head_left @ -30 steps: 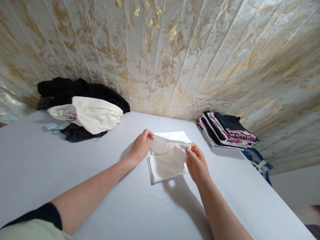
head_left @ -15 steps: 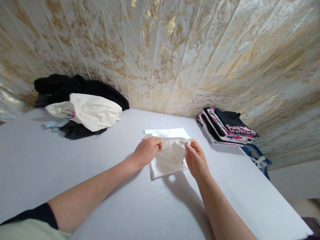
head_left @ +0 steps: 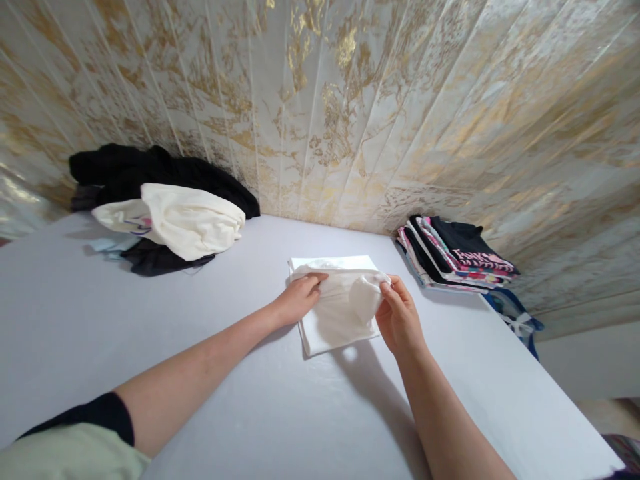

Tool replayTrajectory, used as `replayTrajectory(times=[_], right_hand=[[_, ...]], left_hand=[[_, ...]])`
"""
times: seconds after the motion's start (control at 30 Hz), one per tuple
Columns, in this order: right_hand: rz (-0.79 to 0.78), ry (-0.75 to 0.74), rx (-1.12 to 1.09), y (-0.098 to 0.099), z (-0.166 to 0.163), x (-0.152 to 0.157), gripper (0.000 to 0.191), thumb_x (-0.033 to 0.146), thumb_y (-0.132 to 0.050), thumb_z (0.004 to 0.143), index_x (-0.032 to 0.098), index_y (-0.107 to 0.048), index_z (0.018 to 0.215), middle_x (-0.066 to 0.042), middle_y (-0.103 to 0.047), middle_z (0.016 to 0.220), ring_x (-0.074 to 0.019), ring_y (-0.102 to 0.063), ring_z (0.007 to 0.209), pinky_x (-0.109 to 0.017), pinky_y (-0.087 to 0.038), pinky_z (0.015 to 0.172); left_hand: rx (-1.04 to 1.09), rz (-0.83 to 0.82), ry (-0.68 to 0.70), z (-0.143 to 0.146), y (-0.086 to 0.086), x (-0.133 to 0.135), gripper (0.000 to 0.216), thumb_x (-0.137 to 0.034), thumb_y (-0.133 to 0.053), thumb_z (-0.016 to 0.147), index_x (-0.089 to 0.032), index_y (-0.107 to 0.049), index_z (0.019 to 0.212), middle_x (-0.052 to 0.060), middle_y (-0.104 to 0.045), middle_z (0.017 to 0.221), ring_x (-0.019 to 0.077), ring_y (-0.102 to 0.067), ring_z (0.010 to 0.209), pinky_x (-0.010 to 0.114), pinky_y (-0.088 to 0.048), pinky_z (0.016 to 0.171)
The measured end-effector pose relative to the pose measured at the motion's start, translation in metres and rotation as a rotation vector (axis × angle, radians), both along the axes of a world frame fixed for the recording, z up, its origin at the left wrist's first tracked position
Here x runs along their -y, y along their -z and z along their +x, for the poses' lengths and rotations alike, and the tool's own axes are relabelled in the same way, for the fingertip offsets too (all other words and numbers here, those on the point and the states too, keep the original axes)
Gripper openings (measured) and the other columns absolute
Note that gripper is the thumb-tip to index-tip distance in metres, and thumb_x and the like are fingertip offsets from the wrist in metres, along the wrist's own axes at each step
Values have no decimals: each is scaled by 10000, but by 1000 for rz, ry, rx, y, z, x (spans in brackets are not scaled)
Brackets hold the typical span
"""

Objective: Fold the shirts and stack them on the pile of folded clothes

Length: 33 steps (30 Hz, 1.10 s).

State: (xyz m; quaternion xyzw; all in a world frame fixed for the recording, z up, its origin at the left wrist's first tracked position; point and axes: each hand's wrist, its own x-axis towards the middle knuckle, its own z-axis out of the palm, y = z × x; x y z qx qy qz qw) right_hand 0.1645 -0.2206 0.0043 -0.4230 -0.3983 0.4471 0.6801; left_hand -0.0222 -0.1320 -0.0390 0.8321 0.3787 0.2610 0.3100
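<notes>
A white folded garment (head_left: 330, 327) lies on the table in front of me, with its upper layer lifted at the right. My right hand (head_left: 400, 313) pinches the raised corner of that layer between thumb and fingers. Below the pinch, a rounded fold of white cloth hangs down. On the garment's left side rests my left hand (head_left: 299, 297), its index finger stretched out along the upper fold and its thumb lower on the cloth. The left palm and the remaining fingers are partly hidden.
Unfolded clothes, a cream one (head_left: 195, 220) over black ones (head_left: 165, 167), are heaped at the back left. A stack of folded clothes (head_left: 460, 253) stands at the back right, by the table edge. Behind the table (head_left: 240, 413) hangs a gold-patterned curtain (head_left: 320, 120).
My right hand has drawn the pinched corner slightly right, spreading the upper layer wider. The fingers of my left hand have gone from curled to stretched out on the cloth.
</notes>
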Motion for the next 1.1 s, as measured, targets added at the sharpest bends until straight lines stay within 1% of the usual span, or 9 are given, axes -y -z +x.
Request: replayTrajectory(times=[0.2, 0.37, 0.43, 0.53, 0.63, 0.7, 0.83, 1.0, 1.1], right_hand=[[-14, -2, -41, -5, 0, 1, 171, 355, -702, 774, 234, -589, 818, 41, -575, 758, -103, -508, 659, -210, -411, 623], [5, -12, -34, -5, -1, 3, 159, 356, -690, 786, 242, -588, 833, 40, -583, 771, -106, -522, 675, -218, -429, 642], [5, -17, -36, -6, -2, 3, 159, 352, -692, 784, 240, -592, 835, 38, -581, 773, -105, -520, 677, -215, -427, 634], [-5, -34, -23, -6, -4, 3, 166, 357, -694, 780, 232, -593, 823, 35, -571, 755, -103, -507, 658, -215, -420, 614], [-1, -52, 11, -6, -6, 4, 170, 364, -689, 785, 226, -593, 810, 35, -554, 735, -102, -492, 639, -216, -410, 598], [4, -63, 35, -4, -6, 5, 162, 365, -679, 797, 224, -602, 817, 34, -547, 732, -103, -484, 634, -218, -401, 592], [11, -84, 81, 2, -8, 4, 149, 365, -664, 817, 224, -625, 846, 18, -574, 775, -116, -504, 684, -233, -407, 634], [0, -109, 120, 8, -10, 2, 147, 371, -660, 821, 231, -637, 861, 16, -586, 788, -127, -522, 711, -252, -414, 681], [-15, -118, 130, 11, -10, 2, 163, 383, -663, 818, 228, -640, 862, 15, -588, 784, -132, -526, 720, -255, -410, 686]], left_hand=[[-46, 160, -3, 3, 11, -2, 390, -53, -438, 818, -111, -662, 1133, 116, -643, 1228, 197, -567, 1179, 338, -406, 1077], [-145, 296, 27, 2, 12, 6, 383, -42, -446, 825, -122, -677, 1119, 131, -608, 1243, 216, -558, 1163, 364, -409, 1067], [-169, 306, 36, 2, 10, 8, 401, -61, -453, 837, -147, -656, 1173, 135, -579, 1285, 223, -531, 1202, 376, -403, 1067], [-235, 299, 19, 6, 8, 8, 408, -138, -468, 868, -208, -616, 1241, 117, -548, 1341, 264, -505, 1230, 441, -401, 1051], [-264, 295, -17, 10, 8, 3, 405, -207, -465, 887, -192, -583, 1274, 103, -548, 1357, 307, -468, 1257, 486, -373, 1058], [-217, 246, -42, 10, 8, -2, 416, -192, -432, 896, -157, -560, 1290, 112, -564, 1343, 288, -476, 1254, 446, -364, 1072], [-45, -2, -51, 3, 5, -14, 428, -103, -383, 863, -171, -598, 1227, 85, -649, 1229, 209, -584, 1139, 321, -419, 1018], [91, -236, -75, -7, 5, -29, 389, -79, -386, 804, -153, -674, 1056, 61, -708, 1097, 198, -636, 1040, 324, -449, 980], [144, -264, -105, -11, 5, -31, 405, -55, -384, 764, -136, -672, 1037, 64, -718, 1053, 183, -651, 998, 314, -470, 951]])
